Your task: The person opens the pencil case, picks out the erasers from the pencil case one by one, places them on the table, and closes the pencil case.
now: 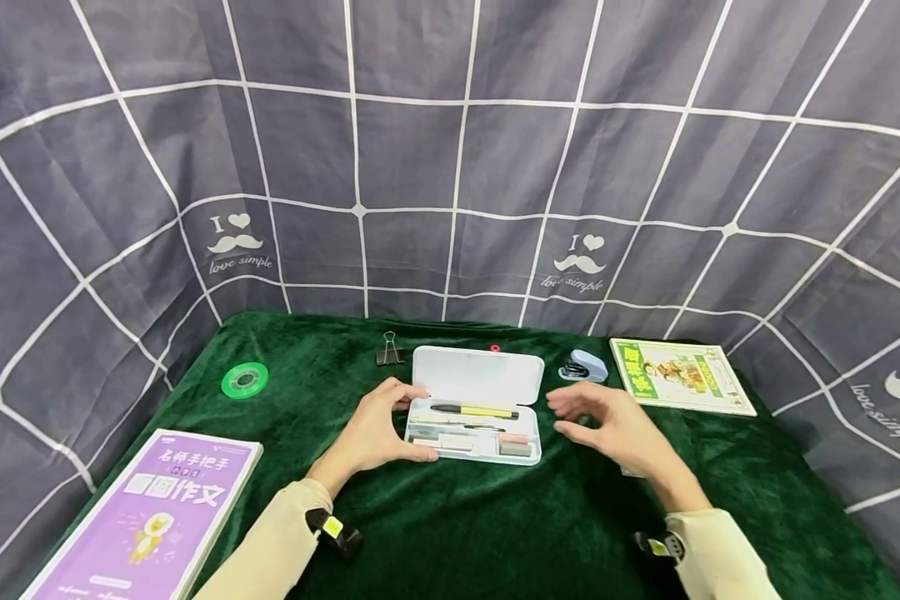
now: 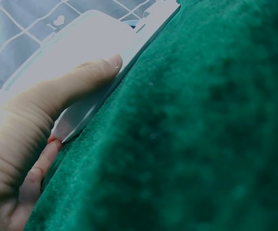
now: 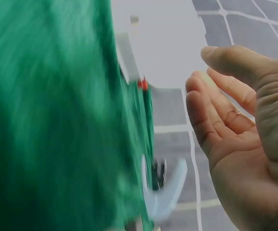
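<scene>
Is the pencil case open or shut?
Open: the pencil case has its lid raised, and a yellow-and-black pen shows inside.

The left hand (image 1: 378,425) grips the left end of the pencil case (image 1: 480,375), thumb (image 1: 420,452) at its front edge. Just beside its right end, the right hand (image 1: 607,419) hovers, fingers (image 1: 576,394) loosely bent.
</scene>
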A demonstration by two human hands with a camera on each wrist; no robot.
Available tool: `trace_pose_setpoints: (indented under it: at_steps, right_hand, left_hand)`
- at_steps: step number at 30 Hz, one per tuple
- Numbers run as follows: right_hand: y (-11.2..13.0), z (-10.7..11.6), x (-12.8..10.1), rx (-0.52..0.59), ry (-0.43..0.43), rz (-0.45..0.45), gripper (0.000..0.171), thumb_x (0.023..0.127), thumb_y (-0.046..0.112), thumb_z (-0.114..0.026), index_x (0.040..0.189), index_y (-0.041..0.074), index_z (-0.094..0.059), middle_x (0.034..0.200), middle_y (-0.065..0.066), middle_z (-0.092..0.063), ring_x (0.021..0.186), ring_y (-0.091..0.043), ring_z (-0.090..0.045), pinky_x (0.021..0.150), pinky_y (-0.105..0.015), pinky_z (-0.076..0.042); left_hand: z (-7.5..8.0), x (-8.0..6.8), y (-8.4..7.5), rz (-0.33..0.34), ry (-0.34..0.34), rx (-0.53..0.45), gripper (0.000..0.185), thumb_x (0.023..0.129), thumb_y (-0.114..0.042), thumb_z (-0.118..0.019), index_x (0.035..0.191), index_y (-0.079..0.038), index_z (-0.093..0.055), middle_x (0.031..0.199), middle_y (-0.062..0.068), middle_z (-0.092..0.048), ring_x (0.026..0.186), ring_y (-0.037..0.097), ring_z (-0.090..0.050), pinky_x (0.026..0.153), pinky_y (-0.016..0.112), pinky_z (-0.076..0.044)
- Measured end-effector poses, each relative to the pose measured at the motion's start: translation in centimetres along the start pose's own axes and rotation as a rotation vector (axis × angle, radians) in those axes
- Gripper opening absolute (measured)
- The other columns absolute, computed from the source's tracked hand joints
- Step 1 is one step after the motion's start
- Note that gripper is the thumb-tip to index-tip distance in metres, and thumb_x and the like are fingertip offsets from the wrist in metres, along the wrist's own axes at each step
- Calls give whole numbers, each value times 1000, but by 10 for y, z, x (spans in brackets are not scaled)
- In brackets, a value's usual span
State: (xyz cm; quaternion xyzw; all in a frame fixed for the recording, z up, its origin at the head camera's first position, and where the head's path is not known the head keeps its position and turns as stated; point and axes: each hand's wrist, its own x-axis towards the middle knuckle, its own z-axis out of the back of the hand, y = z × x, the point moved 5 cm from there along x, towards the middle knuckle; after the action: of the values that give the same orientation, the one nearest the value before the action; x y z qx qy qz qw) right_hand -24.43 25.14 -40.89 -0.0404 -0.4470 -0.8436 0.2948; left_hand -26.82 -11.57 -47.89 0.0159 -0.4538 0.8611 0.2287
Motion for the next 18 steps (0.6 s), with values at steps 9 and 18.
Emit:
trace_pose_setpoints:
  at_steps: [9, 18]
  right_hand:
    - [4, -43, 24, -28, 173, 4, 22, 96, 6, -89, 116, 11, -83, 105, -2, -80, 92, -12, -73, 82, -34, -66]
    - [15, -60, 27, -136, 319, 107, 24, 96, 1, -85, 113, 18, -88, 107, 6, -77, 89, -14, -67, 76, -28, -60]
  left_hand:
    - [-2, 2, -1, -8, 7, 3, 89, 68, -45, -110, 142, -14, -71, 125, -1, -62, 126, 21, -68, 115, 40, -59]
    - [0, 1, 3, -3, -8, 25, 90, 67, -48, -110, 142, -17, -72, 125, -3, -62, 125, 19, -68, 115, 38, -59]
